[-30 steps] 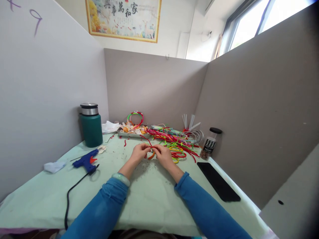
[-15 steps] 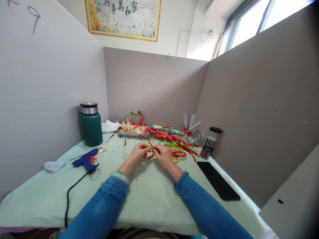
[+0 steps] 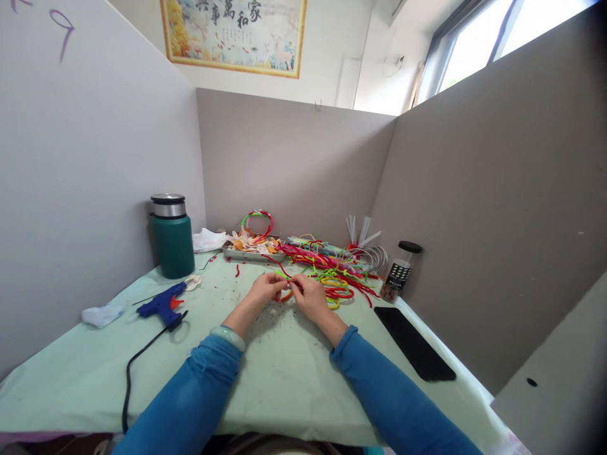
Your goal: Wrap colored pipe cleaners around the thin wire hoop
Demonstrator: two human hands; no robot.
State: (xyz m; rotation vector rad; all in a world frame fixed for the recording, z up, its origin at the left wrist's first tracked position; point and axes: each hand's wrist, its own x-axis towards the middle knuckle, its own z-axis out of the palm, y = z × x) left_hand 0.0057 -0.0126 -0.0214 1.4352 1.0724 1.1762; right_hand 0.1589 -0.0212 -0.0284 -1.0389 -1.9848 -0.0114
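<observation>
My left hand (image 3: 265,289) and my right hand (image 3: 308,294) meet above the middle of the table, their fingertips pinched close together. Between them is a fuzzy pipe cleaner; its red end (image 3: 272,259) sticks up and away to the left. A bit of bright green (image 3: 283,273) shows at the fingertips, and an orange curved piece (image 3: 287,296) shows just below them. My fingers hide how these parts join. Beyond my right hand lies a heap of coloured pipe cleaners (image 3: 327,259), with red and yellow loops (image 3: 339,292) close beside that hand.
A metal tray (image 3: 253,256) of small pieces holds a colourful hoop (image 3: 257,218) at the back. On the left are a green flask (image 3: 172,243) and a blue glue gun (image 3: 164,306) with its cord. A jar (image 3: 401,275) and a black flat slab (image 3: 415,344) lie right.
Both hands keep almost the same place and pinch. The red end between them has shifted slightly to the left; the whole view has moved a little.
</observation>
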